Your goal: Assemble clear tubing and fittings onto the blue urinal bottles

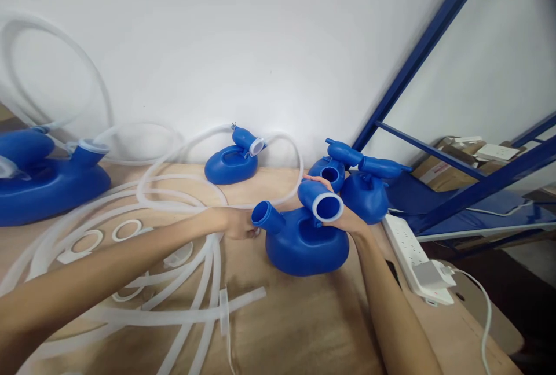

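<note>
A blue plastic urinal bottle (306,250) stands on the table before me, its round open neck tilted up to the left. My right hand (345,217) is wrapped round the blue funnel mouthpiece (307,192), whose white-rimmed opening faces me above the bottle's handle. Part of that hand is hidden behind the mouthpiece. My left hand (237,223) is closed beside the neck, fingers curled; what they hold, if anything, is hidden. Clear hoses (174,318) lie coiled under and around my left forearm. Among them are white plastic rings (127,230).
Another blue bottle with a hose (231,165) stands by the wall; a larger-looking one (65,181) is at left. Two more blue bottles (367,195) crowd behind my right hand. A power strip (410,247) with a plugged-in charger runs along the right edge, beside a blue metal frame (417,45).
</note>
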Demonstrator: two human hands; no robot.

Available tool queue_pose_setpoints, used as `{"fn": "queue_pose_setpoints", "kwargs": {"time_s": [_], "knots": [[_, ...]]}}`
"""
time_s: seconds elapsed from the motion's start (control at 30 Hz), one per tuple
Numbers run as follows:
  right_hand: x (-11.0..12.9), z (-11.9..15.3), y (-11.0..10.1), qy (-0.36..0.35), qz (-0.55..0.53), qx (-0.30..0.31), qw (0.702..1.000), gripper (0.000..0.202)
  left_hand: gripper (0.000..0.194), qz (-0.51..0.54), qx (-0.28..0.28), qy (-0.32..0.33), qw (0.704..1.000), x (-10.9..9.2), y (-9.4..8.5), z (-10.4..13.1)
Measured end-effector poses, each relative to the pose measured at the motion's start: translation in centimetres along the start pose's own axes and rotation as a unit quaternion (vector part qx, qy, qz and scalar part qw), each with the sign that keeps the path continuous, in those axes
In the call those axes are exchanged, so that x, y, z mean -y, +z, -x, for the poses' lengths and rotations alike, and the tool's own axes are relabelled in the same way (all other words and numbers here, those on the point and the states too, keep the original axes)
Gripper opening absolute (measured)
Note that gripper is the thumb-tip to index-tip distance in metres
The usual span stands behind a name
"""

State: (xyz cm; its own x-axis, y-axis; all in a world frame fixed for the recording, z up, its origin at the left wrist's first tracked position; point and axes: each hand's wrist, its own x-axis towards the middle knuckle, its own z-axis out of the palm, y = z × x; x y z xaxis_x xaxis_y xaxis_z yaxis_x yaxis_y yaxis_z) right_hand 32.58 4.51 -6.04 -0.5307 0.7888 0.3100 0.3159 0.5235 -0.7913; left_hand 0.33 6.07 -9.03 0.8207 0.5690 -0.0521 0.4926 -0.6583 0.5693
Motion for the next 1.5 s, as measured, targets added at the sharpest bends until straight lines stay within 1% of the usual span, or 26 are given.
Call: {"fn": "queue_pose_setpoints", "kwargs": {"time_s": [0.07, 0.1, 0.13, 0.23, 0.3, 0.37, 0.43, 0.47, 0.6, 0.77, 0.87, 0.97, 1.07, 1.17, 1.23, 1.33, 1.4, 1.5], "knots": [[0.0, -0.2, 0.4, -0.022, 0.001, 0.006, 1.0, 0.104, 0.016, 0.022, 0.021, 0.005, 1.0, -0.4, -1.4, 2.3], [-0.1, -0.3, 0.7, -0.033, -0.002, 0.005, 0.999, 0.105, 0.017, 0.03, 0.014, -0.001, 0.999, -0.7, -2.1, 3.3], [-0.2, -0.5, 1.0, -0.043, -0.005, 0.003, 0.999, 0.105, 0.02, 0.037, -0.006, -0.015, 0.999, -0.9, -2.8, 4.3], [-0.8, -0.9, 2.0, -0.053, 0.002, 0.002, 0.999, 0.102, 0.034, 0.044, -0.1, -0.078, 0.991, -1.9, -4.1, 7.0], [-1.2, -1.2, 2.8, -0.064, 0.005, 0.011, 0.998, 0.1, 0.039, 0.066, -0.167, -0.115, 0.977, -2.7, -4.3, 8.5], [-1.5, -1.5, 3.9, -0.081, 0.0, 0.021, 0.996, 0.098, 0.046, 0.128, -0.218, -0.128, 0.959, -3.6, -4.0, 9.7], [-1.4, -1.8, 4.9, -0.105, -0.005, 0.025, 0.994, 0.097, 0.06, 0.177, -0.246, -0.116, 0.946, -4.4, -3.5, 10.5], [-1.3, -1.9, 5.4, -0.114, -0.003, 0.026, 0.993, 0.097, 0.063, 0.179, -0.251, -0.108, 0.945, -4.7, -3.2, 10.7], [-0.5, -2.1, 6.7, -0.136, 0.017, 0.013, 0.99, 0.095, 0.056, 0.123, -0.263, -0.103, 0.951, -5.1, -2.1, 11.5], [-0.3, -2.2, 7.1, -0.166, 0.033, -0.004, 0.986, 0.094, 0.059, 0.092, -0.304, -0.079, 0.945, -5.0, -1.2, 12.0], [-0.5, -2.1, 7.2, -0.165, 0.041, -0.015, 0.985, 0.093, 0.063, 0.048, -0.315, -0.072, 0.945, -4.7, -0.5, 12.1], [-0.6, -2.1, 7.1, -0.153, 0.045, -0.013, 0.987, 0.099, 0.061, 0.017, -0.329, -0.062, 0.942, -4.3, -0.2, 12.1], [-0.4, -2.1, 7.1, -0.142, 0.048, -0.002, 0.989, 0.102, 0.059, 0.037, -0.313, -0.061, 0.947, -3.9, -0.6, 12.0], [-0.1, -2.2, 7.1, -0.138, 0.044, 0.0, 0.99, 0.098, 0.061, 0.071, -0.283, -0.063, 0.954, -3.7, -1.4, 11.8], [0.0, -2.3, 7.3, -0.144, 0.042, -0.002, 0.989, 0.096, 0.062, 0.079, -0.273, -0.062, 0.957, -3.6, -1.7, 11.8], [-0.3, -2.3, 7.7, -0.166, 0.037, -0.014, 0.985, 0.097, 0.059, 0.079, -0.274, -0.054, 0.957, -3.4, -1.6, 11.7], [-0.5, -2.3, 7.8, -0.176, 0.038, -0.023, 0.983, 0.098, 0.057, 0.082, -0.276, -0.033, 0.957, -2.9, -1.4, 11.7], [-0.4, -2.3, 7.8, -0.166, 0.048, -0.02, 0.985, 0.099, 0.055, 0.101, -0.273, 0.019, 0.956, -2.0, -1.3, 11.6]]}}
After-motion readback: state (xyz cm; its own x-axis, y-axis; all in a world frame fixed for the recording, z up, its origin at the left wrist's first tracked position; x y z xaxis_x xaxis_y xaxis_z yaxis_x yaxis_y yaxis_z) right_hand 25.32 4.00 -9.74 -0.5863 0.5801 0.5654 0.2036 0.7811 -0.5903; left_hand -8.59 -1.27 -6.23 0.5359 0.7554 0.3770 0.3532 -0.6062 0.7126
